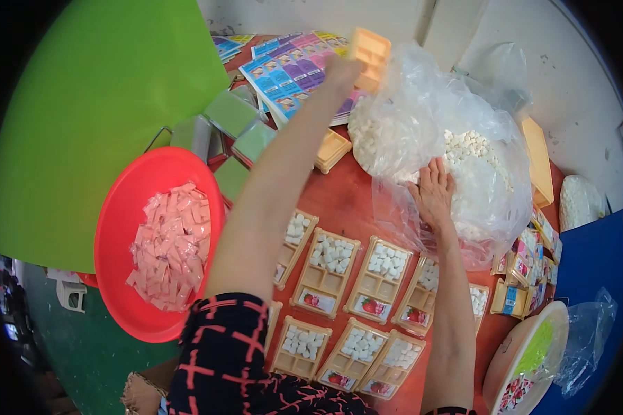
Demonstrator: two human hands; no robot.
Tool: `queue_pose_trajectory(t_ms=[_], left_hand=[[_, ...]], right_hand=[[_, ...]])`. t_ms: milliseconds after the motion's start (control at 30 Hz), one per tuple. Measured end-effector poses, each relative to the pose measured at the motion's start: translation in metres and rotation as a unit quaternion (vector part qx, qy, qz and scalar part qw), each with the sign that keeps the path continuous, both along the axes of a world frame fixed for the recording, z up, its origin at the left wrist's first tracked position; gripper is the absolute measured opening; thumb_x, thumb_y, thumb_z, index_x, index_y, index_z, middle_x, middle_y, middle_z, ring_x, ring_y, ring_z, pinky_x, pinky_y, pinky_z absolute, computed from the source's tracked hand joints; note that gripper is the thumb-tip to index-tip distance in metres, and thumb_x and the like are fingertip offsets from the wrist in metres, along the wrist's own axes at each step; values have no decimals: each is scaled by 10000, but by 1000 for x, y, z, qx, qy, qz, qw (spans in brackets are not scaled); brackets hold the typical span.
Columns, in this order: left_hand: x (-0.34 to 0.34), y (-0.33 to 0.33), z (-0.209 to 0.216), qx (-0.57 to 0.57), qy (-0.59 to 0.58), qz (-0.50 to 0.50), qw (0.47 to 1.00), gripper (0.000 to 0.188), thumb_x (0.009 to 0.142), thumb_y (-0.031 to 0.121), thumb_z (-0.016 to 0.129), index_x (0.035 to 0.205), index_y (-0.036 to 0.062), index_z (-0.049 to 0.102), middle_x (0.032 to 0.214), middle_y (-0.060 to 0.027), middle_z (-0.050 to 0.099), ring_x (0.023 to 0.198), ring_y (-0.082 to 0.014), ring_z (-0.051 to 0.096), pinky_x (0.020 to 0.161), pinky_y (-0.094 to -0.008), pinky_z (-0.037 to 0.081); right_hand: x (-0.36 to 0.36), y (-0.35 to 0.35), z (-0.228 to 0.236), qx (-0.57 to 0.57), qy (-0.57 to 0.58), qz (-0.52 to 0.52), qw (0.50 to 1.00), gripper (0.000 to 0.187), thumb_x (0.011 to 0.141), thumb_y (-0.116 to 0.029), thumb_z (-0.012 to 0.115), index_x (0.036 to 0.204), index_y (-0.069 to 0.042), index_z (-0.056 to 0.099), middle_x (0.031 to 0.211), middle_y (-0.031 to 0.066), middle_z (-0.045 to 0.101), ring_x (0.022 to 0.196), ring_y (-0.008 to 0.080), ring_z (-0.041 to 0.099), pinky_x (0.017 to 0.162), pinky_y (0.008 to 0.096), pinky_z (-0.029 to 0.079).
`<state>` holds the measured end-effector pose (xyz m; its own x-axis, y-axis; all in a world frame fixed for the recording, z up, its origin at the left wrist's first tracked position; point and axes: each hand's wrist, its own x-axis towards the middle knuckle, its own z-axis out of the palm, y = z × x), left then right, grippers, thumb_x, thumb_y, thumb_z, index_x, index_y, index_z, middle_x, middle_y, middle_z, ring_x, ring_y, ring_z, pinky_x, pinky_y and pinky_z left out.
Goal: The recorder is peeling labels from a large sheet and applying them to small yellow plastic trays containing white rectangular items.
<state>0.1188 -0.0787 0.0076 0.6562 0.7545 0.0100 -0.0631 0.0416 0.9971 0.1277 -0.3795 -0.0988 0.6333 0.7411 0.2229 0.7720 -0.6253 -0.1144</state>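
My left hand (344, 73) is stretched to the far side of the table, closed around the edge of a peach plastic compartment tray (371, 58); both are slightly blurred. Spread fingers of my right hand (434, 192) rest at the near side of a large clear plastic bag (488, 200) full of small white pieces (469, 146). Nearer to me, several peach trays (326, 273) stand in rows on the red table. Their large compartments hold white pieces, and small printed cards with strawberry pictures lie at one end. My left forearm hides part of the rows.
A red basin (102, 228) of wrapped pink pieces (169, 249) is at the left. Printed sheets (284, 72) and green packs (232, 113) lie behind. Right of the bag are stacked printed packages (526, 259) and a pale bowl (495, 370). A peach tray (331, 150) lies mid-table.
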Motion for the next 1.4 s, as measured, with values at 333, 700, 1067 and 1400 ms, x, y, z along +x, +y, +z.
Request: queue_pose_trajectory(t_ms=[333, 700, 1067, 1400], left_hand=[[-145, 72, 98, 2, 30, 91, 995, 356, 828, 133, 672, 1098, -48, 527, 936, -141, 628, 804, -252, 658, 611, -312, 587], [-244, 35, 85, 7, 40, 34, 999, 396, 783, 119, 673, 1126, -28, 542, 963, -118, 643, 787, -192, 653, 621, -314, 543], [-244, 52, 75, -27, 72, 94, 993, 347, 826, 160, 642, 1103, -23, 542, 976, -127, 636, 809, -203, 644, 642, -304, 538], [-178, 29, 28, 258, 298, 94, 914, 577, 820, 456, 650, 1138, -8, 520, 1059, -153, 607, 950, -269, 614, 761, -411, 514]], right_hand=[[-62, 63, 102, 512, 130, 146, 836, 91, 827, 31, 568, 888, -7, 625, 805, 77, 630, 768, 176, 618, 692, 263, 478], [-62, 225, 51, 60, -142, 300, 941, 359, 739, -139, 660, 1053, -22, 532, 1048, 138, 618, 992, 315, 592, 828, 394, 467], [-18, 226, 76, 195, 9, 208, 959, 137, 699, -151, 642, 752, -29, 674, 728, 194, 644, 697, 310, 647, 631, 389, 504], [-18, 171, 170, 541, 57, 107, 832, 133, 757, -64, 594, 843, -45, 694, 736, 122, 672, 657, 234, 646, 595, 332, 481]])
